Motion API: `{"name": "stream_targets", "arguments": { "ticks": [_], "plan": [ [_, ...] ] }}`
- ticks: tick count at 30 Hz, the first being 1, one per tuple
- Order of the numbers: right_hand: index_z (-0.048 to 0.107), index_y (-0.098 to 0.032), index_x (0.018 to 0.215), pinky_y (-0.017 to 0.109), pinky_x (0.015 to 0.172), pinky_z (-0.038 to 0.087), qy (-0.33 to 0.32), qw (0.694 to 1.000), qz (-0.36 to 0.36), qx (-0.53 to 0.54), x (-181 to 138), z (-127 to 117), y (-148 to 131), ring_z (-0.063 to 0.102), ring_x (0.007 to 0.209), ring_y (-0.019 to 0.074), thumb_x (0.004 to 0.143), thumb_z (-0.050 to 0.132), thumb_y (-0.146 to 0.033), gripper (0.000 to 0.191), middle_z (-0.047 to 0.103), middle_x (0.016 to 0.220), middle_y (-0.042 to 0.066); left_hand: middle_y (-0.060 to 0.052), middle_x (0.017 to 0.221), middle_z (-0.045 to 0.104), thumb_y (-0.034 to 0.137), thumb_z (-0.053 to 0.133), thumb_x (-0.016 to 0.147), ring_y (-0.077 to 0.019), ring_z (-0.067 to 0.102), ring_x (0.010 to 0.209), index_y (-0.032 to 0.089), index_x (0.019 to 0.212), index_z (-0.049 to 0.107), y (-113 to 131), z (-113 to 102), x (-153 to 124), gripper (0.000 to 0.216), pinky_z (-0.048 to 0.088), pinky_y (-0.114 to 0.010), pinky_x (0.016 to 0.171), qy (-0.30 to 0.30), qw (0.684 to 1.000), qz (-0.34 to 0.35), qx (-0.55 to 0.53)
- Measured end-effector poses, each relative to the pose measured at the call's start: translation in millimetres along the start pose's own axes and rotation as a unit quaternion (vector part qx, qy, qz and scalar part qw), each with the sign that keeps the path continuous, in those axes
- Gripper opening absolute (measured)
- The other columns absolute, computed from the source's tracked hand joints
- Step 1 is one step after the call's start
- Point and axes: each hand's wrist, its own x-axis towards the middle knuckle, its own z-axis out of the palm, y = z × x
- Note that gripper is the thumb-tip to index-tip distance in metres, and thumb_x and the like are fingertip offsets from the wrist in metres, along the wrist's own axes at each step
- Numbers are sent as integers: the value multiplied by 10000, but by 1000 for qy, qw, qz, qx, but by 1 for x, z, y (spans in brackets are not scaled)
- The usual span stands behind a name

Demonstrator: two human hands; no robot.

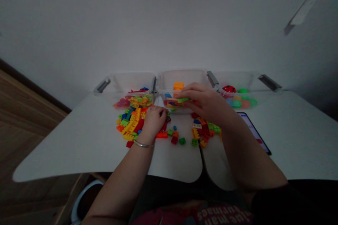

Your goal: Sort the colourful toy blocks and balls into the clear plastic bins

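Note:
My right hand (202, 100) is at the middle clear plastic bin (182, 75), thumb and fingers closed around a light green toy brick (182, 100). Inside that bin are an orange block (178, 86) and several other coloured pieces. My left hand (155, 121), with a silver bangle on its wrist, rests at the right side of a heap of toy bricks (132, 124). Its fingers are curled down, and whatever they hold is hidden. By it lie a red-orange brick (161, 135), a small blue piece (174, 127) and a dark green brick (182, 141).
A left bin (133, 77) contains yellow and pink pieces; a right bin (237, 77) contains coloured balls and a red toy. Another brick pile (203, 130) lies under my right forearm. A phone or tablet (255, 132) lies at the right. A seam splits the white table (66, 147).

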Motion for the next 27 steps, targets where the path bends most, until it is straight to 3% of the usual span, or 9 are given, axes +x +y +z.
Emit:
{"name": "stream_targets", "arguments": {
  "ticks": [3,6,15,27],
  "plan": [
    [683,-231,1154,401,953,470,105,992,40,-51,-4,-8,12,594,1086,238,954,485,-212,282,657,1137,91,-74,954,762,227,489,883,-248,667,985,208,893,759,-1,0,0,271,467,-436,986,3,1000,0,-4],
    [682,-237,1147,425,944,476,153,981,82,-88,-5,-6,24,593,1062,257,941,481,-206,289,651,1120,102,-75,956,762,220,480,889,-243,667,976,208,895,757,-2,1,0,277,466,-437,982,4,1000,4,-6],
    [713,-194,1079,400,909,484,98,979,126,-130,0,15,36,603,1013,239,938,438,-156,311,675,1084,104,-68,955,762,219,477,906,-239,656,977,202,900,758,-4,4,-1,281,455,-421,986,14,1000,10,-9],
    [743,-210,1027,403,917,495,195,963,136,-130,1,25,58,629,976,232,896,447,-123,336,686,1017,97,-73,967,764,220,493,894,-251,654,993,200,901,762,-3,2,0,270,460,-426,987,6,1000,-4,-9]
  ]
}}
